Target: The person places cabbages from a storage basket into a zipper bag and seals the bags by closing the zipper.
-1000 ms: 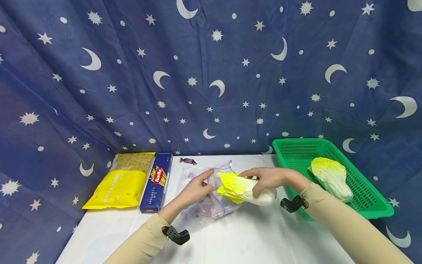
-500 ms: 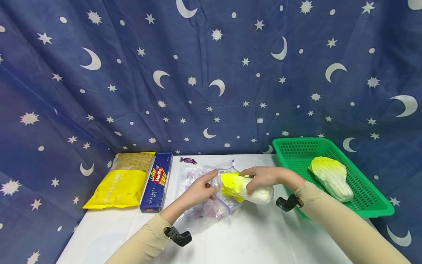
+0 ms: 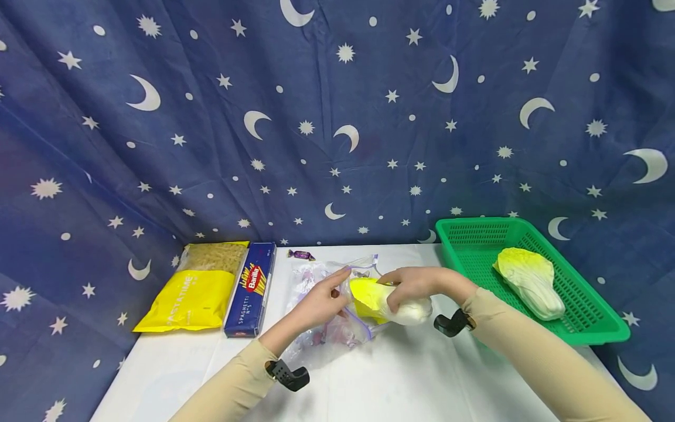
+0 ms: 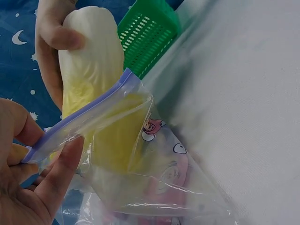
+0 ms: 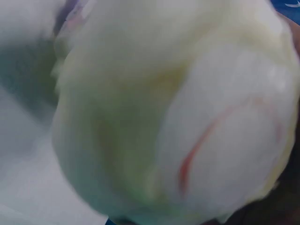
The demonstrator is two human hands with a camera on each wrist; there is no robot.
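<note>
The cabbage [image 3: 392,303] is partly in: its yellow leafy end has passed the purple zip rim of the clear bag [image 3: 337,328] lying on the tabletop [image 3: 422,381], while the white stem end is outside and the bag unsealed. The right hand [image 3: 408,284] has its grip curled over the stem end, and the left hand [image 3: 316,305] pinches the bag's rim, holding the mouth open.
</note>
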